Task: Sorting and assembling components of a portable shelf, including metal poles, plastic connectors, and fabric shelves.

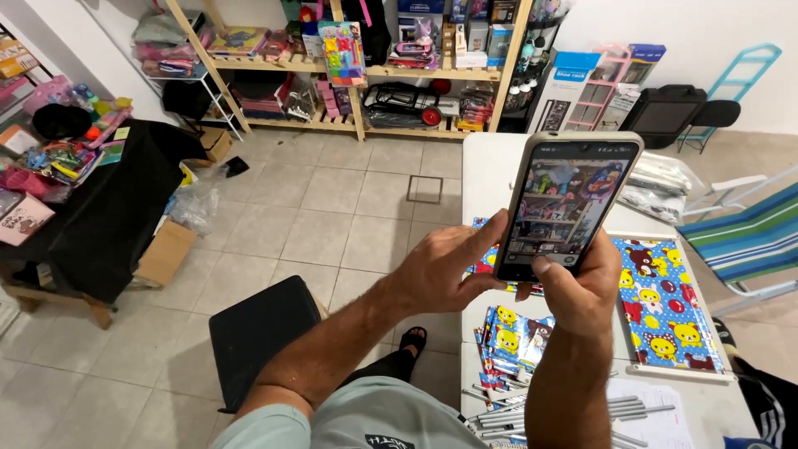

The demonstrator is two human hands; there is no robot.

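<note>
The person's right hand (582, 291) grips a smartphone (568, 204) upright, fingers wrapped behind its lower half and the thumb pressed on the bottom edge of the screen. The left hand (449, 270) lies against the phone's left edge, its fingers (490, 229) stretched up along the casing rather than clenched, holding nothing of its own. The screen shows a picture of shelves full of goods.

Below and behind the fingers stands a white table (486, 170). Just beneath the right palm lies a stack of folded blue gift-wrap sheets (507, 333) printed with yellow bears. To the right of the right-hand fingers a larger sheet of the same bear wrapping paper (665, 303) lies flat on a white board. Nearer the person, beside the right forearm, lies a bundle of thin grey rods (507, 420). Beyond the phone's top right corner lie clear plastic packets (657, 187).

Left of the left hand the floor is pale tile (332, 216), with a black stool (262, 333) just below the left forearm. Far above the fingertips, wooden shelving (349, 66) against the white wall is crowded with toys and boxes. Well to the left stands a table under a black cloth (108, 216) carrying colourful goods, a cardboard box (166, 254) at its foot. At the far right sits a striped folding chair (752, 237).
</note>
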